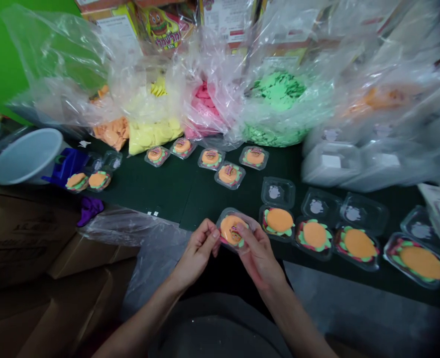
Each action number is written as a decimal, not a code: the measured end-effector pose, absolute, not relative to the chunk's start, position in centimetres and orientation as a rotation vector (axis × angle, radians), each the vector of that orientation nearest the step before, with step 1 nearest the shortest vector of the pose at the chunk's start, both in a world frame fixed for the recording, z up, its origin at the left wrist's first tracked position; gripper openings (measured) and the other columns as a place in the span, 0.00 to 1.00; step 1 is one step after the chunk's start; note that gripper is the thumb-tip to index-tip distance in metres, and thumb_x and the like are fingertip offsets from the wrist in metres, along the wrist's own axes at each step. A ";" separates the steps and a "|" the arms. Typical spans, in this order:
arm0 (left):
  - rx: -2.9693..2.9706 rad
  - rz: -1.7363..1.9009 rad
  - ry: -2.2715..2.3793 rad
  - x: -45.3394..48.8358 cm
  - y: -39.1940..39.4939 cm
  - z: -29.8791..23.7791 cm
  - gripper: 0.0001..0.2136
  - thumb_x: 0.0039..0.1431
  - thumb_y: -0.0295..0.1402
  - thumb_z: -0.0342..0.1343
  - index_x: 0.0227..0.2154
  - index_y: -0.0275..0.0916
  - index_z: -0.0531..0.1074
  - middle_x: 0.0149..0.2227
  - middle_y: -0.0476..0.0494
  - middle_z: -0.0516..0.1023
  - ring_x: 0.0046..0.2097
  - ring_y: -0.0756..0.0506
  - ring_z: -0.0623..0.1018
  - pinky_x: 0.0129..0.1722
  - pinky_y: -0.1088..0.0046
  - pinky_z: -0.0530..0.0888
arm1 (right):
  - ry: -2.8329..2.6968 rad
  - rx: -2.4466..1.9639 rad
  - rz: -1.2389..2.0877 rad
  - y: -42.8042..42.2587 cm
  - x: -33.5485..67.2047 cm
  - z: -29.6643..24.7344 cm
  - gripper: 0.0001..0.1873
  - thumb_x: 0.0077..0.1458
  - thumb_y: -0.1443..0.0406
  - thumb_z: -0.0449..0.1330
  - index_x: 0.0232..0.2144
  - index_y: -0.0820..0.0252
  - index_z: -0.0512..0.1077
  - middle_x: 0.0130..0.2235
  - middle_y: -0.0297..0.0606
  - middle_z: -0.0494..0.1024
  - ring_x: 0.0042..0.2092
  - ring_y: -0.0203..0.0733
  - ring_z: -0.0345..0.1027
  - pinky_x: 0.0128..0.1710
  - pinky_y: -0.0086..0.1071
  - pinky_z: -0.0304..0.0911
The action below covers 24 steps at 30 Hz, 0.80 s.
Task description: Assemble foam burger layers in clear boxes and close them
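Note:
Between my hands is a clear plastic container (pixel 227 226) with an orange-topped candy burger inside and a printed sticker on its lid. My left hand (pixel 201 246) pinches the container's left edge between thumb and fingers. On the other side, my right hand (pixel 259 248) grips the container with the thumb over the lid. Just right of it, an open container (pixel 278 220) holds a burger with green and pink edges, its lid folded back. Several more open ones, such as this container (pixel 314 237), line the front edge of the table.
Closed stickered containers (pixel 229 174) lie mid-table. Clear bags of orange, yellow, pink and green pieces (pixel 279 112) stand behind them. Stacked empty containers (pixel 332 161) are at right. A blue tape dispenser (pixel 68 166), white tub (pixel 28 154) and purple cloth (pixel 90 209) are at left.

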<state>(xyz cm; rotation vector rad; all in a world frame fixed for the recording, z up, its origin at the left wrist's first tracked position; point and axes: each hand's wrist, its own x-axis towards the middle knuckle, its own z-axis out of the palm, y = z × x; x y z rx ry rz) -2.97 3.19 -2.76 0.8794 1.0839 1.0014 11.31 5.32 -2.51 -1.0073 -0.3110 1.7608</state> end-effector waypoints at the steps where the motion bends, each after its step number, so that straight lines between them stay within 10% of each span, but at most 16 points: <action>1: 0.883 1.001 1.081 -3.0 3.3 -2.9 0.15 0.70 0.44 0.52 0.32 0.40 0.61 0.25 0.55 0.61 0.28 0.52 0.61 0.30 0.75 0.62 | -0.303 -1.007 1.762 5.2 11.3 -2.6 0.18 0.48 0.60 0.75 0.42 0.52 0.78 0.44 0.35 0.82 0.45 0.42 0.75 0.50 0.37 0.70; 24: 1.012 0.893 1.126 -6.5 8.7 -3.4 0.17 0.58 0.45 0.64 0.35 0.34 0.71 0.32 0.49 0.70 0.34 0.51 0.68 0.38 0.73 0.66 | -1.089 -1.225 1.630 6.7 12.7 -4.2 0.19 0.53 0.57 0.71 0.45 0.51 0.73 0.46 0.37 0.75 0.48 0.45 0.71 0.50 0.39 0.67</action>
